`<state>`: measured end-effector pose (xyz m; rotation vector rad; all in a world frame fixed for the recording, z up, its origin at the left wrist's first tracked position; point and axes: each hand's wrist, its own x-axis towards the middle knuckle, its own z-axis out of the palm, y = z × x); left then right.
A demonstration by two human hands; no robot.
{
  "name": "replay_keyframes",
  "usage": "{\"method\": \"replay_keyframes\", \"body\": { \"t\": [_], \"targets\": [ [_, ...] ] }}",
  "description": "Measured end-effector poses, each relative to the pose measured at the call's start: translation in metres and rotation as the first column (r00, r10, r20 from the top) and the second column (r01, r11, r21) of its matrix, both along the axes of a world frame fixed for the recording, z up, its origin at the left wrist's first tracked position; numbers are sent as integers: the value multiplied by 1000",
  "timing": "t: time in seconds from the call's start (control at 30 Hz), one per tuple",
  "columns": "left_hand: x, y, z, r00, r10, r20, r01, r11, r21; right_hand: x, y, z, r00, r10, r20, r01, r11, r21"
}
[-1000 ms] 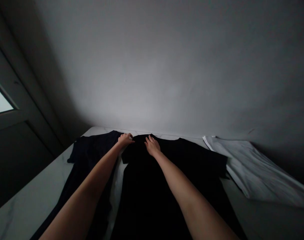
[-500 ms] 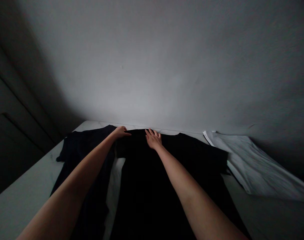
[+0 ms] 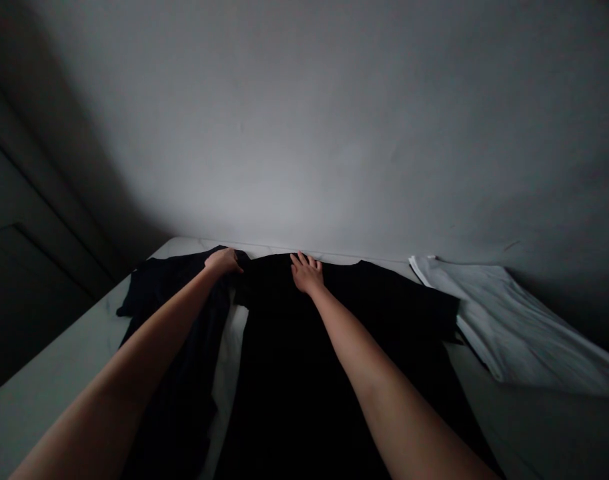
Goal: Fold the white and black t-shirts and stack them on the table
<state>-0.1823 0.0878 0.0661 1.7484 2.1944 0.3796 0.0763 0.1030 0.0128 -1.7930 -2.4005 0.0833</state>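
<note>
A pale grey wall (image 3: 304, 120) fills the view from ten o'clock through twelve to two. Below it spreads a white, marble-patterned tabletop (image 3: 59, 373), bare towards eight o'clock. A black short-sleeved shirt (image 3: 289, 380) lies spread on it at six o'clock, neck edge towards the wall, its lower end running out of view. A dark panelled surface (image 3: 24, 293) stands at nine o'clock, deep in shadow. At four o'clock lies a pale grey garment (image 3: 524, 333), flat and lightly creased; the end of the shirt's near sleeve meets its edge. At eight o'clock lies a dark navy garment (image 3: 184, 400), with a strip of tabletop showing between its lower part and the shirt.

Two bare forearms reach in, from five and seven o'clock, the latter across the navy garment. The right hand (image 3: 307, 273) rests palm down on the shirt close to its top edge, fingers extended and spread. The left hand (image 3: 224, 261), at eight o'clock, has its fingers curled where the shirt's other sleeve comes up to the navy garment; against such dark cloth I cannot tell whether it grips any fabric.
</note>
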Motion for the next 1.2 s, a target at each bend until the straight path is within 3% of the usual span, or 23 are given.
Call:
{"method": "replay_keyframes", "body": {
  "t": [0.13,0.23,0.4,0.63,0.73,0.83,0.93,1.0,1.07,1.2],
  "targets": [
    [11,-49,-9,943,115,-313,-51,977,207,-1,-1,2,1000,-2,16,3,1000,-21],
    [1,-90,-27,935,100,-339,-51,987,150,-3,-2,3,1000,-5,25,6,1000,-22],
    [-57,-142,-44,953,-94,-290,66,992,-103,-4,-3,3,999,-7,40,8,1000,-20],
    [-146,-184,-41,864,-363,-349,366,929,-61,-4,-4,2,1000,-14,25,15,999,-32],
    [-148,-183,-33,884,-274,-378,307,951,27,-4,-5,2,1000,-14,15,15,1000,-23],
    [-107,-168,-26,911,-148,-386,231,957,177,-4,-5,2,1000,-16,11,16,1000,-15],
    [-52,-145,-27,884,-284,-370,388,889,244,-4,-5,2,1000,-19,8,19,1000,-9],
    [-30,-131,-30,840,-362,-405,478,846,235,-3,-5,1,1000,-19,2,19,1000,-5],
    [-25,-118,-33,825,-333,-457,468,856,221,-3,-6,1,1000,-16,-8,16,1000,2],
    [-38,-105,-30,840,-137,-524,264,948,176,-3,-5,0,1000,-10,-10,11,1000,21]
  ]
}}
